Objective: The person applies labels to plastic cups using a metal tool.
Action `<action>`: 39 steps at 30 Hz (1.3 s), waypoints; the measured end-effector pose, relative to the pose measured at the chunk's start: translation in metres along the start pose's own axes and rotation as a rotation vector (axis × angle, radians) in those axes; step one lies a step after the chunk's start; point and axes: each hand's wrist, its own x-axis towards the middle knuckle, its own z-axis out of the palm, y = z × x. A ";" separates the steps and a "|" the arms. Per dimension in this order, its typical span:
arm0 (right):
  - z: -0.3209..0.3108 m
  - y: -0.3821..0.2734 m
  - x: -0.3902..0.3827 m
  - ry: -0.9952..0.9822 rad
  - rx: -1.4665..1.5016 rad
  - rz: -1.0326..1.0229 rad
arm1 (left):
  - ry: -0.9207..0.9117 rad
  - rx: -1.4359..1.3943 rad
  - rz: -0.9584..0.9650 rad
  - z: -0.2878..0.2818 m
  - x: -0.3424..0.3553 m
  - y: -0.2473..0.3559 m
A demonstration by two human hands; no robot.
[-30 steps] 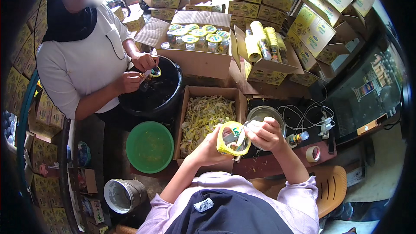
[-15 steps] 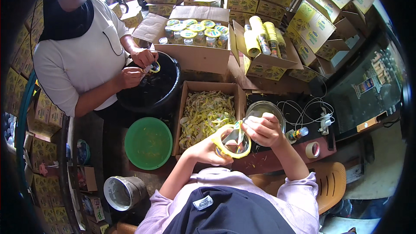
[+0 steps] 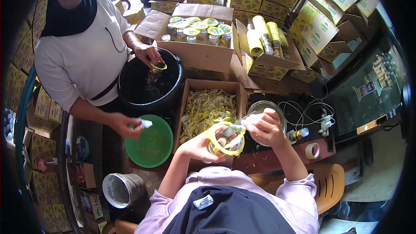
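Note:
My left hand (image 3: 197, 147) is wrapped round a clear plastic cup (image 3: 211, 147) with a wide yellow rim, its mouth tilted up toward me. Across the opening a thin film strip (image 3: 236, 139) runs to my right hand (image 3: 265, 128), whose fingers are pinched on its end. Beyond the cup, a cardboard box (image 3: 243, 97) holds a heap of yellow and clear film scraps (image 3: 207, 108). Partly behind my right hand is a round metal bowl (image 3: 281, 112). What lies inside the cup cannot be made out clearly.
A co-worker at the left holds a yellow-rimmed cup (image 3: 154, 74) over a black tub (image 3: 130, 100) and something small and white above a green basin (image 3: 149, 158). Lidded cups (image 3: 200, 26) fill a far box. A bottle (image 3: 297, 135), tape roll (image 3: 312, 150) and cables (image 3: 299, 106) lie right.
My cup has shifted slightly left and tilted, with the film strip now stretched toward my right hand. The co-worker's hands have parted, one moving over the green basin.

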 end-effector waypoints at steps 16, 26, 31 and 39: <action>0.007 -0.004 -0.001 0.016 -0.026 -0.028 | 0.000 0.014 -0.020 0.003 -0.005 -0.007; 0.013 -0.003 -0.004 0.040 0.112 -0.019 | -0.168 -0.152 -0.022 0.002 0.005 -0.004; 0.017 -0.006 0.000 0.056 0.170 -0.003 | -0.431 -0.265 -0.059 0.002 0.011 -0.007; 0.015 -0.004 0.006 0.115 0.156 0.039 | -0.512 -0.476 -0.049 0.006 0.014 -0.008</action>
